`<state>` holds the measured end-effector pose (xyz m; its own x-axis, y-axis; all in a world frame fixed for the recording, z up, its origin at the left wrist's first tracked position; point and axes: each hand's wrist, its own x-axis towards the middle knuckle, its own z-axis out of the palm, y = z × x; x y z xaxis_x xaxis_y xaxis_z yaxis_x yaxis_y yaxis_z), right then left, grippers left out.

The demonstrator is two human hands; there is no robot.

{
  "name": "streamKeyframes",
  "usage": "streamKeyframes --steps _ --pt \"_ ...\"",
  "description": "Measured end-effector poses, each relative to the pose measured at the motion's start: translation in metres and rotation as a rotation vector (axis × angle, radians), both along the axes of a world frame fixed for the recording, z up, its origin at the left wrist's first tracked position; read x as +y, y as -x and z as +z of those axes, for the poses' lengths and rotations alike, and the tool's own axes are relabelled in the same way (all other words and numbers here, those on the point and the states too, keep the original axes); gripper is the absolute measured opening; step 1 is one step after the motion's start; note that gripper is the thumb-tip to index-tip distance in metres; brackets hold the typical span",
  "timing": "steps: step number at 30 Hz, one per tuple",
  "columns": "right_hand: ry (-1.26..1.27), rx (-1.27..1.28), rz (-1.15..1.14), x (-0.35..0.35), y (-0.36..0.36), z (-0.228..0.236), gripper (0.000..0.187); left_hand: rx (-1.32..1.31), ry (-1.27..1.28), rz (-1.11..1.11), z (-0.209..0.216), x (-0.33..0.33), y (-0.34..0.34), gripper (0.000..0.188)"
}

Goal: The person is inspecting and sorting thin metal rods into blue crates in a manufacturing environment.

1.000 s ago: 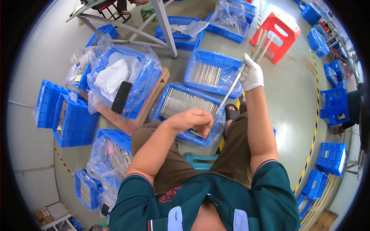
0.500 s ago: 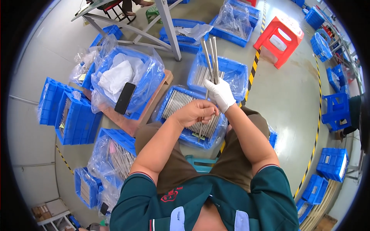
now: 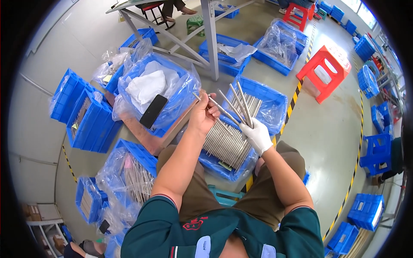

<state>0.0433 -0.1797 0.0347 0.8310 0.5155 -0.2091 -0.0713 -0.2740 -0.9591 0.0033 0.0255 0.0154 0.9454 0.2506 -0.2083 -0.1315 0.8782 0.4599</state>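
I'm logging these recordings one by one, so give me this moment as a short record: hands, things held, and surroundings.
Left hand: bare, fingers closed on at least one slim silvery metal rod
Right hand: white-gloved, gripping several similar rods, fanned out
In front: film-lined blue plastic crate holding a row of rods
Left side: flat black phone-like rectangle
Ahead right: red plastic stool; yellow-and-black floor tape

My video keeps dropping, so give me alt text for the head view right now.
A white-gloved right hand grips several metal rods, fanned out, while the bare left hand holds at least one more rod. Below them, a blue bin holds closely packed similar rods. To the left, a black phone lies on a plastic-lined bin.
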Motion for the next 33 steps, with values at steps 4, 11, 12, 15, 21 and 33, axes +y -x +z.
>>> streamKeyframes --steps 4,11,12,15,21,33 --pt "-0.026 0.053 -0.004 0.002 0.0 -0.003 0.02 -0.01 0.077 -0.007 -0.001 -0.008 -0.002 0.032" --pt "-0.175 0.076 -0.101 0.014 -0.006 -0.002 0.011 0.031 -0.096 -0.156 -0.008 -0.048 -0.003 0.036" --pt "-0.151 0.06 -0.097 0.014 -0.007 -0.003 0.016 0.015 -0.106 -0.148 -0.007 -0.049 -0.003 0.036" --pt "-0.256 0.192 -0.105 0.011 -0.007 -0.008 0.015 0.019 -0.139 -0.173 -0.003 -0.049 -0.001 0.033" --pt "-0.436 0.509 -0.035 0.006 0.001 0.013 0.013 -0.037 -0.227 -0.192 -0.001 -0.05 0.003 0.03" --pt "-0.557 0.721 -0.03 0.009 -0.003 0.01 0.015 0.172 -0.408 -0.113 0.016 -0.088 0.011 0.025"
